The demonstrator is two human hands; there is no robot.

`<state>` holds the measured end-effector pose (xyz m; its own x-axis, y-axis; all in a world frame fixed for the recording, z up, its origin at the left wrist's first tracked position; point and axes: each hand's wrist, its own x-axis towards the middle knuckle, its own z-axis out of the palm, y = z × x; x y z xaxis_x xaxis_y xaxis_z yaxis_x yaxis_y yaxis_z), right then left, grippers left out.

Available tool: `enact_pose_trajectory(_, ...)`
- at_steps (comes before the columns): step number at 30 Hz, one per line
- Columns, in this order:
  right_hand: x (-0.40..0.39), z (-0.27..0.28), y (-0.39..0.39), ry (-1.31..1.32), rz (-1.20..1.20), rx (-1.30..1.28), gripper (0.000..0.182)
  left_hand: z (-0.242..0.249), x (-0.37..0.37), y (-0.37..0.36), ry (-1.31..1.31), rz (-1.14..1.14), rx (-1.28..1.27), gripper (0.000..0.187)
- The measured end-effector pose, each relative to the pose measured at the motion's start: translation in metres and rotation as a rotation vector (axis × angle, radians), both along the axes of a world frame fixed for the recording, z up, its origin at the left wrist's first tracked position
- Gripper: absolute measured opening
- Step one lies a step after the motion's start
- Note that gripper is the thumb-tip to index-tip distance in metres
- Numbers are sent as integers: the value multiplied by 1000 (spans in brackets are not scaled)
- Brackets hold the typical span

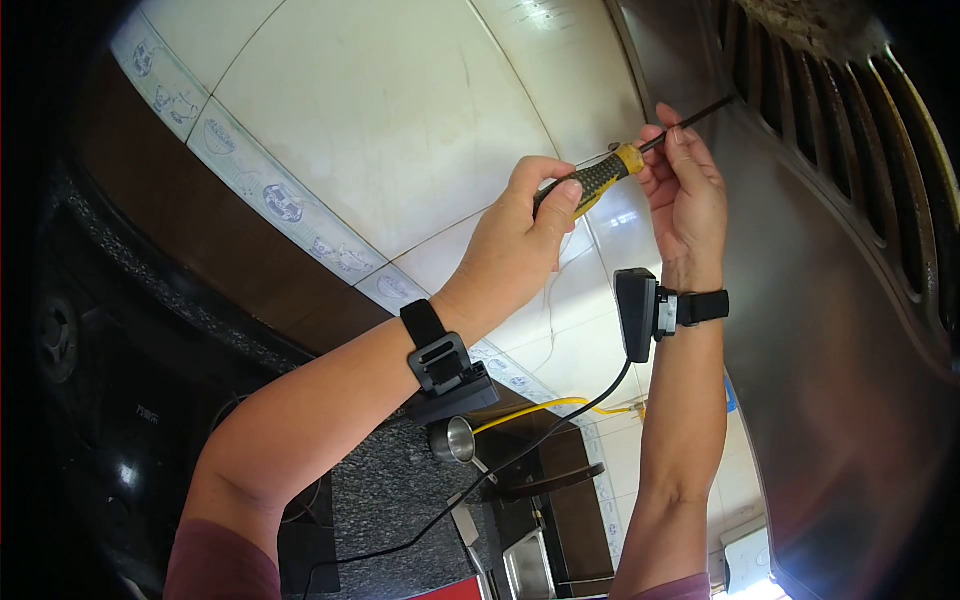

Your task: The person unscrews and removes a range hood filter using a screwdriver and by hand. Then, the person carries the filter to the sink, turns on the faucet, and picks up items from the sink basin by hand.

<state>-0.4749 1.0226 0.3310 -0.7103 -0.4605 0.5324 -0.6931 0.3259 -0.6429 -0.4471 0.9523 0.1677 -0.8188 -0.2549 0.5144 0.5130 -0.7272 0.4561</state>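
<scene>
A screwdriver (598, 183) with a black and yellow handle slants up to the right. My left hand (525, 220) is closed around the back of the handle. My right hand (690, 185) pinches the dark shaft just ahead of the handle. The shaft's tip meets the edge of the metal range hood (800, 290), beside its slotted grille (850, 130). Whether a screw sits under the tip is too small to tell.
White tiled wall (390, 110) stands behind the hands. Below are a black gas stove (120, 400), a speckled counter (390, 500), a metal ladle (458, 440), a yellow hose (545, 405) and a sink (528, 565). A black cable (510, 465) hangs from my right wrist's strapped device.
</scene>
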Motion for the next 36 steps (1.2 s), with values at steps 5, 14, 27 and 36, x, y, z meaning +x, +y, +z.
enact_pose_trajectory(5, 3, 0, 1, 5, -16, -16, 28, 1, -1, -1, 6, -16, -2, 30)
enact_pose_trajectory(14, 5, 2, 0, 12, -31, 12, 30, 1, -1, 2, 17, -21, 17, 30)
enact_pose_trajectory(27, 5, 2, 1, 4, -14, 5, 28, 0, 0, 3, 28, -26, 20, 31)
enact_pose_trajectory(36, 2, 4, 0, 22, -40, 28, 27, 1, -3, 5, 20, -30, 21, 30)
